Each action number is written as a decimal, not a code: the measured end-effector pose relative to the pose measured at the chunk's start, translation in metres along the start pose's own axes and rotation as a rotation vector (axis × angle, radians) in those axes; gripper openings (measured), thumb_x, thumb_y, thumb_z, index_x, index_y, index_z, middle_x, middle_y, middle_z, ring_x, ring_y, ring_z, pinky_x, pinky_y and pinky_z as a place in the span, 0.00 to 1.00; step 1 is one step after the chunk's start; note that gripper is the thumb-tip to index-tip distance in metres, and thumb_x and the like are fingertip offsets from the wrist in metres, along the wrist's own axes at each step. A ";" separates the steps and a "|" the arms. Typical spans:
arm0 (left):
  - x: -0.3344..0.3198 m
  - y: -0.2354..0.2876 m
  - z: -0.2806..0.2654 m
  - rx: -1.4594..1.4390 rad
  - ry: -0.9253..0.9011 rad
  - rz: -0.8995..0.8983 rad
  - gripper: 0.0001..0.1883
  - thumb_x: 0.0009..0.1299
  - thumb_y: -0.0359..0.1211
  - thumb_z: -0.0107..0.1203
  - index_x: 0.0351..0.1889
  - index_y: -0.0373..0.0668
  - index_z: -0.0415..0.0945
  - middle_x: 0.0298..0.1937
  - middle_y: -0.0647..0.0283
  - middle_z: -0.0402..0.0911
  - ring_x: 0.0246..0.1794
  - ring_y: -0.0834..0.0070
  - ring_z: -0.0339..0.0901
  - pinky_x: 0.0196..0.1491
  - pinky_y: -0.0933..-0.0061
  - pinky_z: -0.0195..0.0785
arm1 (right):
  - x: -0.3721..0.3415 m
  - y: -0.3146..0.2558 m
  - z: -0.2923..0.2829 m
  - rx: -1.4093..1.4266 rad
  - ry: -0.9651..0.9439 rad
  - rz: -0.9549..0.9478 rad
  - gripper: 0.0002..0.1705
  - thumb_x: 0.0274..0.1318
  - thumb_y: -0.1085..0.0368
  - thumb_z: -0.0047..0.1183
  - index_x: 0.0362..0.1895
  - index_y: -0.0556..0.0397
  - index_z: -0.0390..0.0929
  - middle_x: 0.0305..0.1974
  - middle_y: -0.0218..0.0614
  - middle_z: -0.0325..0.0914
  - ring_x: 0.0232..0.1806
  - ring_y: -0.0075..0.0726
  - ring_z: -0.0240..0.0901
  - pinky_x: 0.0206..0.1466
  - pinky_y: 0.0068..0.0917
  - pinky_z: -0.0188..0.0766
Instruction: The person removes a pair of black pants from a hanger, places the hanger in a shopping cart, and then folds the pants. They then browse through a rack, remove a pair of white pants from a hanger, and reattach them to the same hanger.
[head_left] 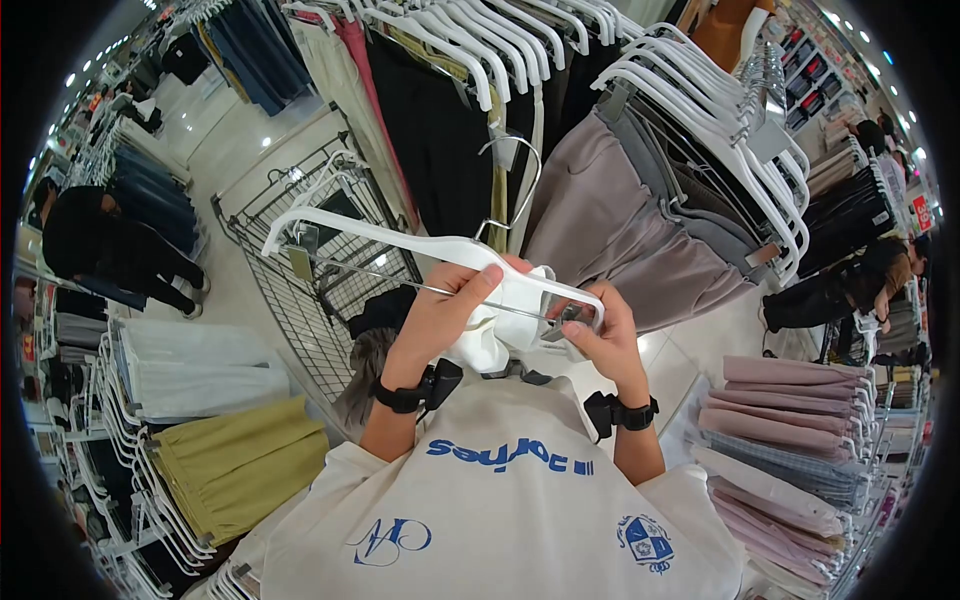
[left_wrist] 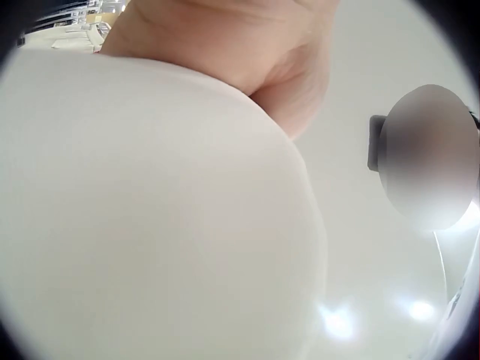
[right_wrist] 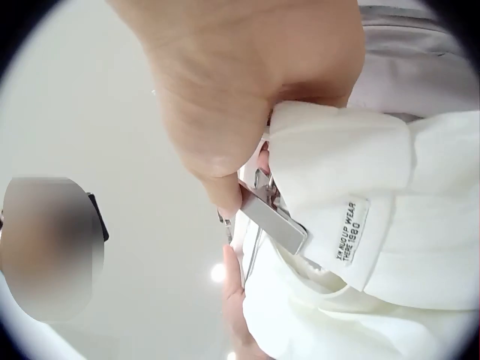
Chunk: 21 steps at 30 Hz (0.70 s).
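A white hanger (head_left: 400, 236) with a metal hook and a clip bar lies slantwise before my chest. My left hand (head_left: 445, 312) grips its middle, the thumb on the near side and fingertips showing beyond. White garment (head_left: 487, 340) bunches between my hands. My right hand (head_left: 610, 340) pinches the metal clip (right_wrist: 274, 221) at the hanger's right end, with the thumb on it. In the right wrist view, the clip lies by the garment's waist edge, near a small printed label (right_wrist: 352, 231). The other clip (head_left: 302, 262) hangs at the left end. White cloth hides most of my left hand's fingers in its wrist view.
A wire shopping cart (head_left: 270, 290) stands ahead to the left. Beyond my hands, a rack holds black trousers (head_left: 430, 150) and grey-mauve trousers (head_left: 610, 220) on white hangers. Green garments (head_left: 240, 470) hang at left, pink ones (head_left: 785, 400) at right. A person (head_left: 110, 240) stands far left.
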<state>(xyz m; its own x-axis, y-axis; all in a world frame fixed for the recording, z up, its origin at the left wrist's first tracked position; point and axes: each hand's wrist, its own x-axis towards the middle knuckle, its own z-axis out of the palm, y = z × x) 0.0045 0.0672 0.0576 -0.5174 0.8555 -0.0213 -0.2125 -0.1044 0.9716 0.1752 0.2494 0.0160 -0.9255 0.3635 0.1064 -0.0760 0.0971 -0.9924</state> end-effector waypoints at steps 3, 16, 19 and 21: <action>-0.003 0.002 -0.001 -0.050 0.048 0.006 0.15 0.77 0.36 0.51 0.51 0.35 0.81 0.42 0.62 0.85 0.40 0.82 0.79 0.44 0.80 0.73 | 0.000 0.001 0.008 0.073 0.050 -0.011 0.17 0.56 0.63 0.66 0.41 0.54 0.69 0.38 0.34 0.84 0.39 0.22 0.71 0.44 0.23 0.67; -0.029 0.005 -0.037 -0.013 0.144 -0.070 0.20 0.63 0.25 0.60 0.56 0.36 0.78 0.46 0.63 0.83 0.44 0.78 0.80 0.49 0.77 0.73 | -0.007 -0.011 -0.020 0.018 0.283 -0.079 0.15 0.62 0.62 0.61 0.42 0.55 0.68 0.39 0.37 0.82 0.41 0.24 0.72 0.50 0.26 0.67; -0.038 0.003 -0.055 0.012 0.254 -0.049 0.15 0.66 0.29 0.63 0.51 0.37 0.81 0.42 0.64 0.84 0.38 0.82 0.80 0.40 0.82 0.73 | -0.012 -0.014 -0.031 -0.010 0.338 -0.076 0.14 0.63 0.63 0.59 0.43 0.55 0.68 0.40 0.37 0.81 0.42 0.26 0.74 0.51 0.27 0.68; -0.047 -0.001 -0.076 0.025 0.292 -0.078 0.14 0.66 0.29 0.63 0.49 0.36 0.82 0.40 0.64 0.84 0.37 0.82 0.80 0.39 0.82 0.73 | -0.016 -0.015 -0.038 -0.022 0.354 -0.083 0.14 0.63 0.63 0.59 0.43 0.55 0.68 0.40 0.37 0.81 0.42 0.25 0.74 0.51 0.26 0.68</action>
<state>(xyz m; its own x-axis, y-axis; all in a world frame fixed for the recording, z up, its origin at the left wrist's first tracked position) -0.0337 -0.0118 0.0400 -0.7176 0.6780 -0.1593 -0.2424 -0.0287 0.9697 0.2051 0.2774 0.0320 -0.7305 0.6512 0.2054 -0.1339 0.1583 -0.9783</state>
